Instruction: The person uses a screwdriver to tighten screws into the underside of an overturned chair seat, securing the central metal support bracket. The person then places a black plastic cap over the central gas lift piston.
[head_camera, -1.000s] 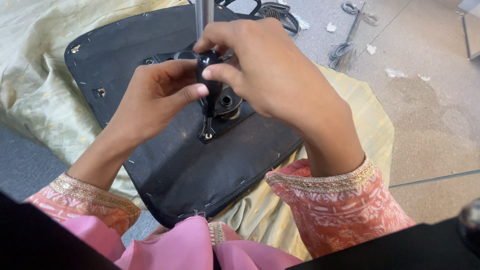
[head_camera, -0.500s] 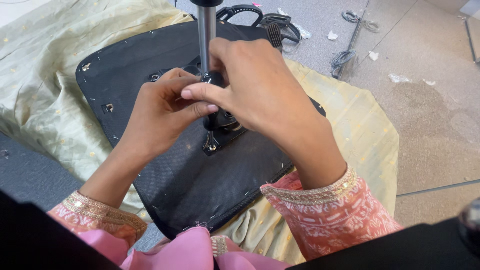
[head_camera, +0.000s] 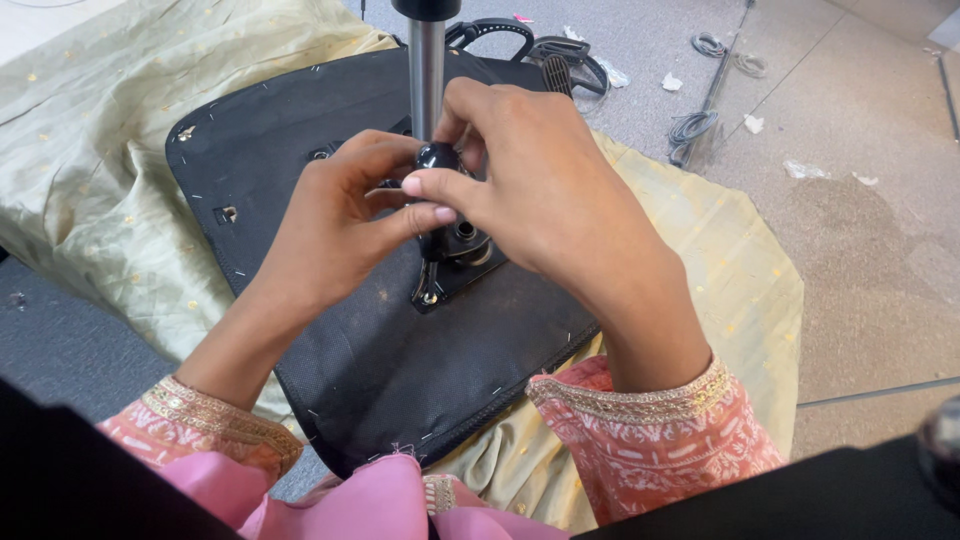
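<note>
An upturned black chair seat (head_camera: 300, 130) lies on a pale green cloth (head_camera: 90, 130), its underside facing me. A silver gas-lift cylinder (head_camera: 427, 75) stands up from the black metal mechanism plate (head_camera: 455, 268) at the seat's middle. Both hands meet over that mechanism. My left hand (head_camera: 335, 225) and my right hand (head_camera: 545, 195) pinch a small black knob (head_camera: 437, 156) between their fingertips, right beside the cylinder's base. My fingers hide most of the mechanism.
Black plastic chair parts (head_camera: 525, 40) lie behind the seat. Coiled cables (head_camera: 690, 125) and white paper scraps (head_camera: 803, 168) are scattered on the grey floor to the right. A dark object (head_camera: 940, 465) fills the lower right corner.
My view has shifted so the seat and hands sit lower and more central. Both hands stay on the black knob, with the fingers slightly re-gripped around it.
</note>
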